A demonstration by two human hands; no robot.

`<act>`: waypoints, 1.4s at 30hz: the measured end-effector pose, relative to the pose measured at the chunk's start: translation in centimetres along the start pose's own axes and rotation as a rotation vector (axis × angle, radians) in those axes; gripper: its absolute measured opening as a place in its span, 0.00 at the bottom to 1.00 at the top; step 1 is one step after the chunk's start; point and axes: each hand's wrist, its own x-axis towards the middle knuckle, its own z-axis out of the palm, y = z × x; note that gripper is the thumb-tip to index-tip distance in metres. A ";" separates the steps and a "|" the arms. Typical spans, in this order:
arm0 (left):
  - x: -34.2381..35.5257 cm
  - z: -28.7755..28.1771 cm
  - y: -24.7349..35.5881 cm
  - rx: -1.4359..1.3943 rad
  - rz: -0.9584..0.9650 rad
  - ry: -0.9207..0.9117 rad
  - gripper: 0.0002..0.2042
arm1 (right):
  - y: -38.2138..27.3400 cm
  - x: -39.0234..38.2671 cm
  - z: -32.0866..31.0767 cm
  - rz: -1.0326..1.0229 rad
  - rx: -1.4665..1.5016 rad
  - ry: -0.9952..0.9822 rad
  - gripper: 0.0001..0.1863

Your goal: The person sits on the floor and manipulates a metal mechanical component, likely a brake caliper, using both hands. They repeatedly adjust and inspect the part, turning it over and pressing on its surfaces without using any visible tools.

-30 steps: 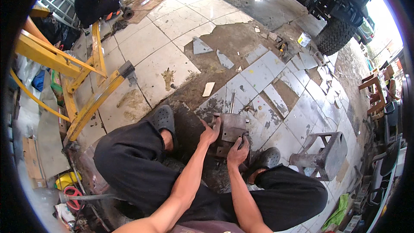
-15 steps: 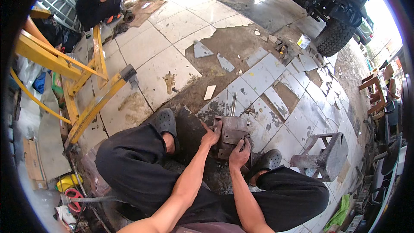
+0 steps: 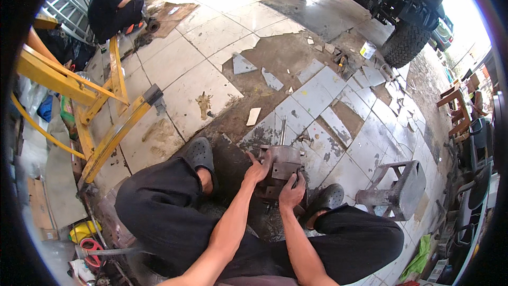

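Between my feet stands a brown-grey cast metal gearbox housing (image 3: 286, 167), with a bright steel shaft (image 3: 283, 131) sticking out of its far end. My left hand (image 3: 258, 169) grips its left side, thumb on the casing and index finger stretched along the edge. On the near right side, my right hand (image 3: 291, 189) is closed against the casing, fingertips at its right edge. The palms hide part of both sides. Grey clogs flank the part, the left clog (image 3: 199, 158) and the right clog (image 3: 329, 198).
A yellow steel frame (image 3: 114, 137) stands at left. To the right is a dark plastic stool (image 3: 407, 190). Broken tiles (image 3: 272, 78) lie ahead, near a white can (image 3: 368, 50). A vehicle's tyre (image 3: 406, 44) is far right; another person (image 3: 111, 10) squats far left.
The view has shifted slightly. Both hands keep their hold on the gearbox housing, which stays in nearly the same place between my feet.
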 end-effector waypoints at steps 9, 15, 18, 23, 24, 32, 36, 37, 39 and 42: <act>0.2 0.3 -1.4 0.036 -0.013 0.027 0.59 | -0.6 -0.4 -0.1 -0.017 -0.018 0.035 0.24; -1.5 2.6 -0.7 -0.111 0.042 0.084 0.58 | 0.3 1.1 -0.8 -0.020 -0.021 0.055 0.24; 0.9 0.7 -2.5 -0.042 -0.012 0.134 0.58 | -1.2 -0.2 0.2 -0.051 0.003 0.022 0.24; -1.6 2.0 -0.4 -0.146 0.052 0.059 0.58 | 0.0 1.1 -0.8 -0.021 -0.002 0.055 0.24; -1.0 1.7 -1.1 -0.134 0.051 0.082 0.58 | -0.4 0.7 -0.6 -0.026 0.003 0.039 0.24; -2.7 0.7 -0.1 0.056 0.030 -0.066 0.57 | 0.1 1.0 -0.9 -0.019 -0.021 0.057 0.23; -0.4 0.2 -2.9 0.076 0.077 0.039 0.55 | -1.5 -0.2 -0.6 -0.004 0.018 0.006 0.23; -1.4 0.1 -3.2 0.096 0.069 0.029 0.54 | -1.1 -0.2 -0.5 0.004 0.018 0.005 0.23; -2.5 0.3 -1.0 0.100 0.061 -0.035 0.54 | -0.2 0.5 -1.0 0.001 0.004 0.033 0.23; -2.0 0.5 -0.1 0.030 0.068 -0.003 0.54 | -0.3 0.4 -0.9 -0.009 0.003 0.038 0.22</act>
